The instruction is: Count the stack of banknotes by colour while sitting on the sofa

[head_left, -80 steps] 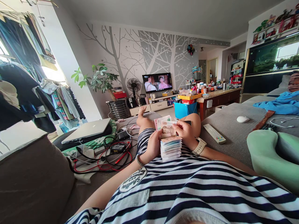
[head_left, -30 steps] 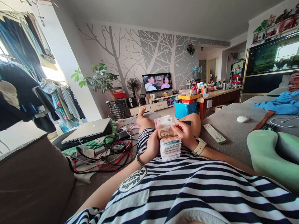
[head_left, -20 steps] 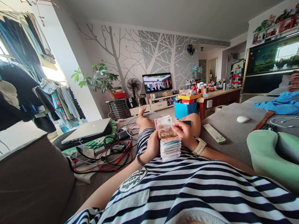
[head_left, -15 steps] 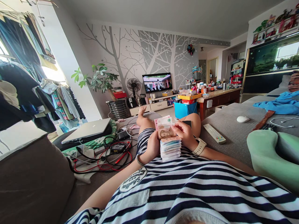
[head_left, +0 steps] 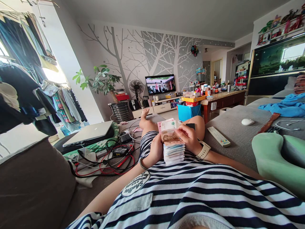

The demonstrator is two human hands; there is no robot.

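Observation:
A thick stack of banknotes [head_left: 173, 153] is held over my lap, its folded lower part fanned in pale layers. My left hand [head_left: 156, 149] wraps round the stack's left side. At the upper right edge, my right hand [head_left: 187, 137] pinches a brown banknote [head_left: 169, 136] between thumb and fingers, and that note bends downward. Behind it a pinkish banknote [head_left: 167, 124] stands up with its printed face showing. A watch with a pale strap [head_left: 203, 150] is on my right wrist. My left fingers behind the stack are hidden.
On the sofa to the right lie a remote control [head_left: 218, 136], a white mouse [head_left: 247, 122] and a green neck pillow [head_left: 269, 156]. Tangled cables [head_left: 114, 159] and a laptop [head_left: 89, 133] lie to the left. Ahead are a blue box [head_left: 189, 113] and a cluttered table [head_left: 224, 94].
The brown note's top edge has been bent down toward me by my right hand, so more of the pinkish note behind it shows. My left hand stays in place.

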